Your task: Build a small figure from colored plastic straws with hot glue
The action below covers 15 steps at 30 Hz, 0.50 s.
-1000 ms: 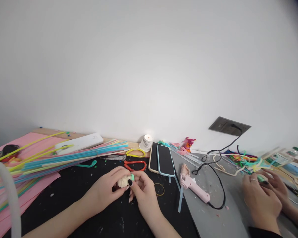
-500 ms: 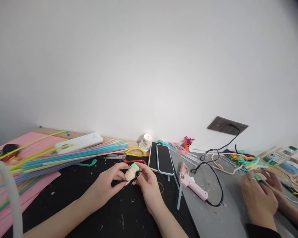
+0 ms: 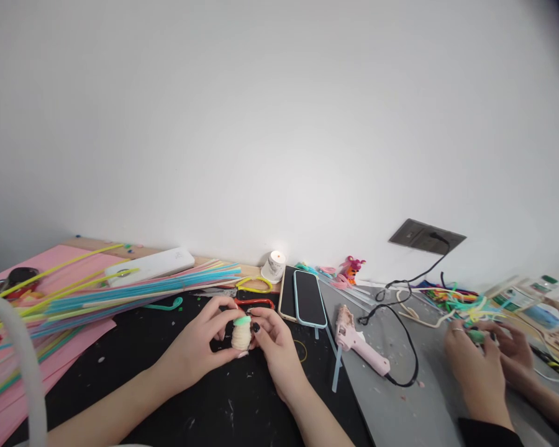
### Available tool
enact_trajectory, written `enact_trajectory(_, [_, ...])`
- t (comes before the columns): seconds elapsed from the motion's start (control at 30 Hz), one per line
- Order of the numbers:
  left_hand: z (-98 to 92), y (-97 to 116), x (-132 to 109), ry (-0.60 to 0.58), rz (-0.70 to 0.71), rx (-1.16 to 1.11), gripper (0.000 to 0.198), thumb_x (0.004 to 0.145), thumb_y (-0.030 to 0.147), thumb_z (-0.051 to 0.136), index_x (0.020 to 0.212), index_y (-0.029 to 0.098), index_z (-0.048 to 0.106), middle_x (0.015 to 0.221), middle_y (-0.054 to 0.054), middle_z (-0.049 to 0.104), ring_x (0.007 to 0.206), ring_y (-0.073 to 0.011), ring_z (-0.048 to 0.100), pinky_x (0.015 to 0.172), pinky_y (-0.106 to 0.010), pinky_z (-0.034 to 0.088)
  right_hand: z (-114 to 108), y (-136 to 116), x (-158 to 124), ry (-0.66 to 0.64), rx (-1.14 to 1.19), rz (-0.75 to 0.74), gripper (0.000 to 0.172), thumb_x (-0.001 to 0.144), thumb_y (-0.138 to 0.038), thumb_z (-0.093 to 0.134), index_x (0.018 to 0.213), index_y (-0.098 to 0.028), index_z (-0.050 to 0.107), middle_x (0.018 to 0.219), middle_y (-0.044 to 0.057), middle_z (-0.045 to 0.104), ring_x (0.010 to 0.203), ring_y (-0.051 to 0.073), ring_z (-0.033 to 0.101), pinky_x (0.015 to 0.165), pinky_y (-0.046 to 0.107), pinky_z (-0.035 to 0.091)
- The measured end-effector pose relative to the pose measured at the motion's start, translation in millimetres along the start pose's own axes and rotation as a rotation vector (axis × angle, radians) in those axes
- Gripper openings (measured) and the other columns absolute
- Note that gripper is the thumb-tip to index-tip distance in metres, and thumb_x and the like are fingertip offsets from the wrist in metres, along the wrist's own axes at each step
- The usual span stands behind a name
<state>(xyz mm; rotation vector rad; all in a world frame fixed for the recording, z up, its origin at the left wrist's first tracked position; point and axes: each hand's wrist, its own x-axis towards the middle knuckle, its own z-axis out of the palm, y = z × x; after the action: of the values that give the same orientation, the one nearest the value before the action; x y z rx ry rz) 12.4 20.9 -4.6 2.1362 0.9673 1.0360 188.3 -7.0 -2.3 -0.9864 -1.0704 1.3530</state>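
Left hand point(image 3: 200, 347) and right hand point(image 3: 272, 344) meet over the black mat point(image 3: 168, 391), fingertips of both pinching a cream spool point(image 3: 241, 335) with a green cap, held upright just above the mat. An uneven squeeze could tip the cap off. To the right lies a pink glue gun point(image 3: 359, 347), beyond it a co-worker's hands point(image 3: 477, 366). Farthest, at the wall, a small cup point(image 3: 272, 268) holds a lit candle near the straws point(image 3: 135, 295), likely a fire risk.

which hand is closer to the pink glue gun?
Right. The right hand sits just left of the pink glue gun, not touching it. The left hand is farther left, on the other side of the cream coiled piece that both hands hold.
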Motion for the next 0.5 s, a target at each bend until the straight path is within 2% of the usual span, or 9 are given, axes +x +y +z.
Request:
enact_trajectory(0.17, [-2.0, 0.7, 0.2, 0.039, 0.006, 0.028, 0.03, 0.077, 0.028, 0.062, 0.107, 0.023, 0.06, 0.118, -0.007, 0.052, 0.071, -0.0139, 0.055, 0.064, -0.028, 0.052, 2.9, -3.6, -1.6, 0.001, -0.022, 0.017, 0.026, 0.079, -0.039, 0.066, 0.095, -0.018, 0.066, 0.078, 0.001, 0.064, 0.065, 0.012, 0.056, 0.06, 0.023, 0.044])
enact_trajectory(0.33, [-1.1, -1.0, -0.5, 0.007, 0.017, -0.007, 0.031, 0.079, 0.028, 0.063, 0.109, 0.024, 0.058, 0.119, -0.007, 0.051, 0.072, -0.0133, 0.055, 0.065, -0.028, 0.052, 4.7, -2.0, -1.8, -0.061, 0.002, 0.033, 0.034, 0.071, -0.032, 0.077, 0.098, -0.016, 0.065, 0.073, 0.0, 0.066, 0.068, 0.012, 0.058, 0.066, 0.024, 0.044])
enact_trajectory(0.5, [-1.1, -1.0, -0.6, -0.018, -0.029, -0.034, 0.051, 0.076, 0.02, 0.065, 0.124, 0.027, 0.049, 0.127, -0.007, 0.047, 0.074, -0.0129, 0.057, 0.067, -0.029, 0.054, 5.3, -1.6, -1.6, -0.026, -0.004, 0.011, 0.034, 0.07, -0.031, 0.077, 0.098, -0.016, 0.064, 0.074, 0.0, 0.066, 0.067, 0.012, 0.058, 0.068, 0.024, 0.044])
